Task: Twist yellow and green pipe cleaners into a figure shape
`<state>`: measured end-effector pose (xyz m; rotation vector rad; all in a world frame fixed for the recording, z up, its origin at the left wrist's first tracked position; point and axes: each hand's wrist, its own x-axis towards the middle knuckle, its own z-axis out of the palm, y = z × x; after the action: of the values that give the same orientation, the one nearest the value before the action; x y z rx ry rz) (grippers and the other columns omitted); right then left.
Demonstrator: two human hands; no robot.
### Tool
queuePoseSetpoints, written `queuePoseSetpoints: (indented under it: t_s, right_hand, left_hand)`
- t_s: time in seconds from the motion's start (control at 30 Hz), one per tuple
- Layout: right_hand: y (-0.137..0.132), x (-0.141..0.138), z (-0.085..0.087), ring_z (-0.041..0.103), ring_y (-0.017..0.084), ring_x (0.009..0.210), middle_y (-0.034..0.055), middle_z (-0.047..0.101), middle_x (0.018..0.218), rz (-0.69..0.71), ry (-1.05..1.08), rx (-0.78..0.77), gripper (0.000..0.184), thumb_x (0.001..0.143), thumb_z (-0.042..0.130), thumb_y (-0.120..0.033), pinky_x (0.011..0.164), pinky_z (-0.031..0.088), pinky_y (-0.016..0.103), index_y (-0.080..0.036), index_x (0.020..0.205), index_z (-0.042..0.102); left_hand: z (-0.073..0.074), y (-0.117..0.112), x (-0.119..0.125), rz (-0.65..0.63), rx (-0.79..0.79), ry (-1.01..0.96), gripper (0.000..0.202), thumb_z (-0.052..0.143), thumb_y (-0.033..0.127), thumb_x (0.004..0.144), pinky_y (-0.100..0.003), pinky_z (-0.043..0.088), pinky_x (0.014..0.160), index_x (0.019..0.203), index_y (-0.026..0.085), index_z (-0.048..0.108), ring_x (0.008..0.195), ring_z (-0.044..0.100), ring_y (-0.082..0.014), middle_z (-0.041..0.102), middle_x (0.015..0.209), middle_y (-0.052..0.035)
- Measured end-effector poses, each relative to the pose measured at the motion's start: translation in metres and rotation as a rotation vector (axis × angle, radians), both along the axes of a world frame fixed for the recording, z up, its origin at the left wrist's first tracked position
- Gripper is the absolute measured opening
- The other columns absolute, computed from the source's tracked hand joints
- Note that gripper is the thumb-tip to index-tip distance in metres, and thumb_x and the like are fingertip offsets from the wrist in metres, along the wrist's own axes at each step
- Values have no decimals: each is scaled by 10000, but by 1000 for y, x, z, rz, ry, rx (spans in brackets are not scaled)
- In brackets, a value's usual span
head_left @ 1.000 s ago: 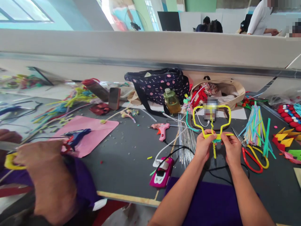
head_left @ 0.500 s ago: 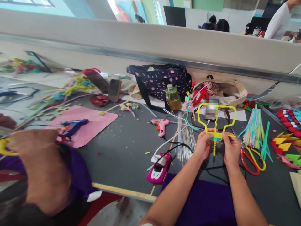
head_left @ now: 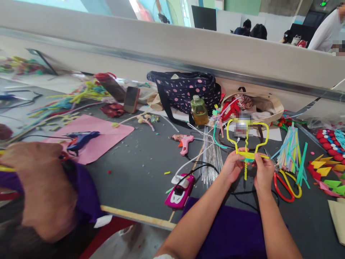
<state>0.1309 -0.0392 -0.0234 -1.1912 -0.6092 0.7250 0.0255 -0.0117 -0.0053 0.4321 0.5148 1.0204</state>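
A yellow pipe-cleaner frame (head_left: 266, 136), bent into a wide outline with a twisted middle stem, is held up over the table between both hands. My left hand (head_left: 233, 166) pinches the left end of its yellow crossbar. At the right end, my right hand (head_left: 264, 171) grips the bar between thumb and fingers. A bit of teal pipe cleaner (head_left: 248, 160) shows under the crossbar, and the twisted stem hangs below it. Beside my right hand lie scissors (head_left: 283, 187) with red and yellow handles. Silver wires (head_left: 211, 169) lie left of my left hand.
A pink glue gun (head_left: 185, 142), a magenta power strip (head_left: 180, 194) with cables, and a bottle (head_left: 198, 110) stand left of my arms. Pastel pipe cleaners (head_left: 289, 151) are at right. A co-worker's arm (head_left: 45, 190) reaches in at left, near a blue glue gun (head_left: 82, 141).
Both hands keep their grip on the pipe-cleaner frame, whose right side has drawn slightly inward. The co-worker's arm has shifted a little left. The view has moved slightly.
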Motion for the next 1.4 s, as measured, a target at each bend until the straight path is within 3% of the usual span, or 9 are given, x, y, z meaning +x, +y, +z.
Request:
queuePoseSetpoints:
  t_s: [0.2, 0.47, 0.73, 0.97, 1.23, 1.4]
  right_hand:
    - [1, 1, -3, 493, 92, 504, 10, 637, 690, -19, 12, -17, 306, 672, 765, -413, 444, 411, 223, -142, 769, 661]
    - [0, -1, -1, 505, 96, 538, 24, 645, 726, 4, -57, -3, 315, 687, 752, -426, 461, 413, 219, -140, 780, 661]
    - [1, 2, -2, 496, 100, 564, 18, 635, 716, -16, -82, -14, 283, 684, 755, -407, 488, 405, 219, -148, 762, 671]
    - [1, -1, -1, 487, 102, 562, 25, 640, 719, 19, -73, -2, 294, 688, 742, -420, 493, 393, 227, -143, 762, 680]
    - [0, 1, -1, 471, 90, 534, 0, 614, 675, 82, 7, 1, 278, 670, 754, -401, 504, 389, 232, -146, 734, 664]
    - [0, 3, 3, 500, 93, 534, -15, 602, 680, 161, 166, -6, 257, 648, 764, -382, 496, 410, 233, -165, 723, 649]
  left_hand:
    - [-2, -1, 2, -33, 58, 73, 373, 800, 150, 547, -224, 461, 559, 889, 136, 651, 585, 601, -112, 691, 751, -29]
    - [-3, -3, 8, 129, 13, 111, 335, 857, 244, 561, -216, 468, 535, 800, 117, 659, 550, 594, -102, 677, 677, -16]
    - [-2, -2, 7, 117, 12, 124, 352, 872, 252, 540, -231, 498, 563, 796, 115, 672, 578, 610, -113, 679, 698, -21]
    - [-3, -1, 8, 195, 13, 138, 330, 875, 236, 526, -225, 491, 576, 753, 120, 665, 570, 609, -105, 672, 668, -5]
    - [-2, -1, 8, 148, -50, 103, 344, 877, 237, 519, -233, 490, 561, 766, 109, 675, 561, 614, -119, 675, 651, -21]
    - [-1, -2, 7, 68, -71, 65, 344, 868, 245, 525, -228, 482, 542, 790, 111, 694, 563, 622, -126, 692, 690, -41]
